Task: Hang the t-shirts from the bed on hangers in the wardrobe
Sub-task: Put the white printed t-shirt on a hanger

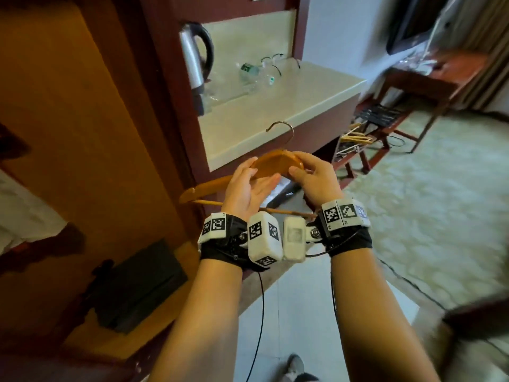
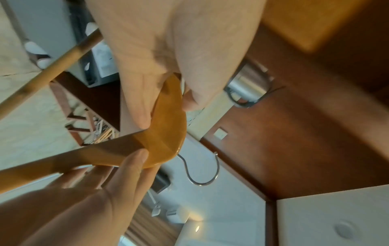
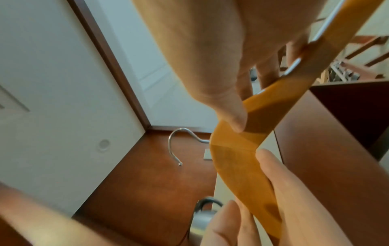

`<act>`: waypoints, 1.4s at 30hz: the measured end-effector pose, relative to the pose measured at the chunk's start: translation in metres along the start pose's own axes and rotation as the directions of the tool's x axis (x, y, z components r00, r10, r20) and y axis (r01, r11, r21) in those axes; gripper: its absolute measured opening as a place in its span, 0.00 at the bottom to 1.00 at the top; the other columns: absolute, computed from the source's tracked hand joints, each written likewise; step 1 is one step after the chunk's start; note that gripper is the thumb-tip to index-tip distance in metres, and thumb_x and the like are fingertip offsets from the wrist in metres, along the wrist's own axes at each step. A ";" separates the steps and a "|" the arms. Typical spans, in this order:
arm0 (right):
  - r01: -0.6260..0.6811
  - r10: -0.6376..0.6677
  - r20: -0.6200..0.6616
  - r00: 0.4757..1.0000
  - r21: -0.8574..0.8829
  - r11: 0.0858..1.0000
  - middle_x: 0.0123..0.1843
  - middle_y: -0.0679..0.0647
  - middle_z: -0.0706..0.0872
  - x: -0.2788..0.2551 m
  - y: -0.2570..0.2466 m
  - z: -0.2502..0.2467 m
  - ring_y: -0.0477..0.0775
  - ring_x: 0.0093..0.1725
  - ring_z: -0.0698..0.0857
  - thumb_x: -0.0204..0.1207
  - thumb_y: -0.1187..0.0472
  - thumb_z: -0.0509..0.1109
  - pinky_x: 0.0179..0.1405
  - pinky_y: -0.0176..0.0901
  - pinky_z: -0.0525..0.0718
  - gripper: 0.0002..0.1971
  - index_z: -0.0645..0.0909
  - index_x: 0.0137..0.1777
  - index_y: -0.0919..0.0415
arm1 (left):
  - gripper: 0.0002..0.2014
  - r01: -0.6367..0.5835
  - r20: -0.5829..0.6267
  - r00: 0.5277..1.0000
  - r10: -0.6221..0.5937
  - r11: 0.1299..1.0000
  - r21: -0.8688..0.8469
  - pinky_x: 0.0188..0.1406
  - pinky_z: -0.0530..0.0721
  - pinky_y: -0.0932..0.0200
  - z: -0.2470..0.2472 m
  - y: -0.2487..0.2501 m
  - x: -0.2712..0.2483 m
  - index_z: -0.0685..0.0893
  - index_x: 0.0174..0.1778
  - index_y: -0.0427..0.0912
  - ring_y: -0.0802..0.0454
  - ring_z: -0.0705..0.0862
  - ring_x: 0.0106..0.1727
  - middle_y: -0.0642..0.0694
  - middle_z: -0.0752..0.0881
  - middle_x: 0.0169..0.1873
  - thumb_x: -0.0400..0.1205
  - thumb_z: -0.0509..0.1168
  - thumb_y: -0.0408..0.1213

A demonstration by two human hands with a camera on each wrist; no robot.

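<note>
Both hands hold one wooden hanger [image 1: 271,164] in the air, in front of the pale table [image 1: 275,106] beside the wardrobe [image 1: 68,133]. The left hand [image 1: 245,188] takes the hanger near its middle: in the left wrist view the thumb lies on one face of the wood and the fingers [image 2: 134,159] lie fairly straight along the other, so the wood sits pinched between them. The right hand [image 1: 314,175] grips the same middle part from the other side, with the thumb [image 3: 231,116] pressed on the wood and the fingers curled behind it. The two hands are close together, almost touching. The metal hook [image 1: 281,128] stands up above the hands and points away from the person. The left arm of the hanger slopes down toward the wardrobe, and its thin lower bar [image 1: 278,210] runs below the wrists.

On the table stand a steel kettle [image 1: 195,64], some clear plastic bottles [image 1: 253,73] lying on their sides, and a pair of glasses [image 1: 272,60]. A low wooden rack [image 1: 363,133] past the table carries more hangers [image 1: 355,137]. A dark box [image 1: 140,285] sits on the wardrobe floor. White cloth [image 1: 24,213] shows at the left edge. No t-shirt can be made out with certainty in any view.
</note>
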State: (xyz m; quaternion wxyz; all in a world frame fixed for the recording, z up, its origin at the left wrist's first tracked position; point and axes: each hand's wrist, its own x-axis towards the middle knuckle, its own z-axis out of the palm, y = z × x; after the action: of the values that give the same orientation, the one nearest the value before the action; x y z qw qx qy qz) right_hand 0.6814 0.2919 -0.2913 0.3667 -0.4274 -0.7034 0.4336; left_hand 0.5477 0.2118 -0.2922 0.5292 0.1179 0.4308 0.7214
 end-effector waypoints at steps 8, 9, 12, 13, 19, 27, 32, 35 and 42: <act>-0.142 0.138 -0.232 0.963 0.001 0.990 0.53 0.50 0.89 0.048 0.088 -0.132 0.54 0.55 0.86 0.79 0.63 0.71 0.64 0.56 0.83 0.15 0.85 0.64 0.49 | 0.11 0.187 0.101 0.976 -0.191 0.981 0.048 0.54 0.89 0.46 0.130 -0.105 0.081 0.80 0.63 0.45 0.33 0.89 0.54 0.25 0.85 0.58 0.88 0.57 0.32; -0.154 0.150 -0.244 0.958 0.001 0.988 0.54 0.50 0.89 0.059 0.098 -0.150 0.54 0.56 0.85 0.79 0.63 0.70 0.64 0.55 0.82 0.15 0.85 0.64 0.50 | 0.11 0.195 0.110 0.973 -0.201 0.979 0.057 0.53 0.89 0.47 0.149 -0.117 0.093 0.80 0.63 0.45 0.33 0.89 0.54 0.25 0.86 0.57 0.88 0.57 0.33; -0.178 0.173 -0.277 0.945 0.005 0.984 0.55 0.52 0.89 0.098 0.124 -0.212 0.53 0.55 0.86 0.79 0.64 0.70 0.63 0.53 0.83 0.17 0.84 0.67 0.53 | 0.11 0.215 0.127 0.966 -0.224 0.973 0.080 0.53 0.89 0.46 0.213 -0.151 0.131 0.80 0.63 0.45 0.34 0.90 0.53 0.27 0.88 0.53 0.88 0.57 0.33; -0.189 0.186 -0.280 0.942 0.017 0.982 0.55 0.53 0.88 0.111 0.131 -0.233 0.53 0.54 0.86 0.79 0.64 0.70 0.62 0.52 0.84 0.17 0.84 0.68 0.53 | 0.11 0.222 0.132 0.964 -0.231 0.972 0.080 0.53 0.89 0.46 0.235 -0.161 0.143 0.80 0.63 0.44 0.34 0.90 0.52 0.28 0.89 0.52 0.89 0.56 0.33; -0.213 0.208 -0.357 0.911 0.028 0.977 0.55 0.50 0.88 0.187 0.180 -0.343 0.55 0.56 0.86 0.75 0.59 0.71 0.63 0.59 0.85 0.19 0.85 0.66 0.47 | 0.12 0.256 0.185 0.944 -0.274 0.960 0.117 0.53 0.90 0.45 0.352 -0.216 0.214 0.80 0.66 0.44 0.33 0.90 0.53 0.29 0.90 0.48 0.89 0.57 0.33; -0.255 0.268 -0.471 0.840 0.093 0.962 0.54 0.51 0.89 0.293 0.265 -0.468 0.56 0.56 0.87 0.75 0.61 0.76 0.65 0.59 0.84 0.17 0.87 0.64 0.50 | 0.14 0.318 0.225 0.894 -0.386 0.903 0.289 0.51 0.89 0.46 0.488 -0.301 0.337 0.79 0.68 0.42 0.39 0.91 0.50 0.31 0.89 0.55 0.87 0.59 0.40; -0.288 0.301 -0.572 0.763 0.116 0.951 0.50 0.51 0.88 0.373 0.321 -0.562 0.58 0.56 0.87 0.75 0.63 0.77 0.65 0.54 0.84 0.17 0.86 0.65 0.54 | 0.10 0.406 0.343 0.812 -0.473 0.879 0.251 0.59 0.86 0.45 0.598 -0.366 0.428 0.79 0.61 0.41 0.32 0.86 0.60 0.27 0.83 0.61 0.88 0.55 0.33; -0.332 0.338 -0.626 0.702 0.131 0.934 0.51 0.52 0.88 0.413 0.341 -0.625 0.54 0.54 0.87 0.76 0.61 0.77 0.63 0.48 0.83 0.19 0.85 0.67 0.55 | 0.10 0.433 0.370 0.767 -0.524 0.848 0.304 0.52 0.89 0.48 0.673 -0.404 0.476 0.78 0.62 0.41 0.33 0.86 0.56 0.26 0.83 0.59 0.88 0.54 0.32; -0.315 0.346 -0.801 0.489 0.207 0.926 0.48 0.51 0.88 0.457 0.393 -0.787 0.52 0.52 0.87 0.75 0.61 0.78 0.56 0.40 0.82 0.15 0.87 0.62 0.53 | 0.09 0.505 0.486 0.554 -0.676 0.737 0.449 0.57 0.86 0.45 0.854 -0.504 0.527 0.79 0.56 0.42 0.29 0.81 0.68 0.24 0.80 0.64 0.87 0.54 0.32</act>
State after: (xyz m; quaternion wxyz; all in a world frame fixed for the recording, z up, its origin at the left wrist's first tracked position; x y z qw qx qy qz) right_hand 1.3231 1.0467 -0.3087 0.5694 -0.7002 -0.3464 0.2560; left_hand 1.1984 1.1269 -0.3058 0.8323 0.2631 0.3348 0.3550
